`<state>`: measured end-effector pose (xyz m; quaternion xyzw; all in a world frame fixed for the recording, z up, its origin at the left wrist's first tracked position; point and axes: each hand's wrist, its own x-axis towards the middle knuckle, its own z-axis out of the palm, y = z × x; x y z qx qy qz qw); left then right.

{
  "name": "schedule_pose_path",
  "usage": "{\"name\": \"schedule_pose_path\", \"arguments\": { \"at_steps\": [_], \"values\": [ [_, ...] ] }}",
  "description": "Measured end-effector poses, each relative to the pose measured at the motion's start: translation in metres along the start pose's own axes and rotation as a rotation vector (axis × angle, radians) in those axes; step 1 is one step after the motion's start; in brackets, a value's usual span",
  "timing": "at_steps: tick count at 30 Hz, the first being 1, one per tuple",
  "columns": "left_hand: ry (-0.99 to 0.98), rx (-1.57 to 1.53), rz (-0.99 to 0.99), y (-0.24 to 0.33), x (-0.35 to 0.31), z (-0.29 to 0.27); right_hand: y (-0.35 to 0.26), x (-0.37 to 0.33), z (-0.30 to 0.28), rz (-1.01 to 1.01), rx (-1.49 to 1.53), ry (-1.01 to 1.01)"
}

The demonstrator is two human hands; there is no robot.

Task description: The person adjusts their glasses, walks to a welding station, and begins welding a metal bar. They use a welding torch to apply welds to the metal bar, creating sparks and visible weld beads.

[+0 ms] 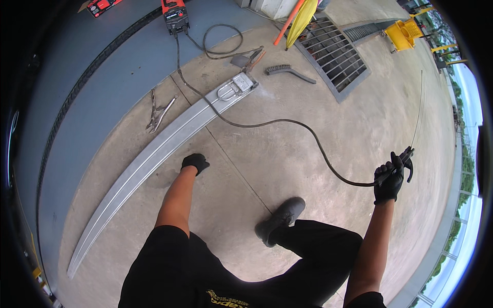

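My right hand [389, 180], in a black glove, grips a welding electrode holder [402, 160] out to the right. A thin rod [417, 110] sticks up from the holder. Its black cable [287, 122] runs back across the concrete to an orange welding machine [175, 14] at the top. My left hand [195, 162], also gloved, presses on the floor beside a long grey metal channel [154, 149]. A small plate with a handle [233, 87] sits at the channel's far end. My legs in black trousers and a black shoe [281, 218] are below.
Locking pliers [158, 113] lie left of the channel. A wire brush [287, 71] and a chipping hammer [249, 59] lie near a steel floor grate [334, 54]. A yellow mop bucket [403, 33] stands at the upper right. A railing edge curves along the right.
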<state>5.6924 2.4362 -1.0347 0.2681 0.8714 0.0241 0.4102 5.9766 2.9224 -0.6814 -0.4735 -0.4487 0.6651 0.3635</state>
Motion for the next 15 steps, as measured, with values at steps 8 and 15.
{"name": "schedule_pose_path", "arguments": {
  "at_steps": [8,15],
  "values": [
    [-0.340,-0.687,0.265,-0.006,-0.292,0.012,-0.061,-0.113,0.058,0.124,0.041,-0.098],
    [-0.101,-1.652,-0.798,-0.083,-0.609,0.077,-0.151,-0.254,0.101,0.144,-0.104,-0.259]
  ]
}}
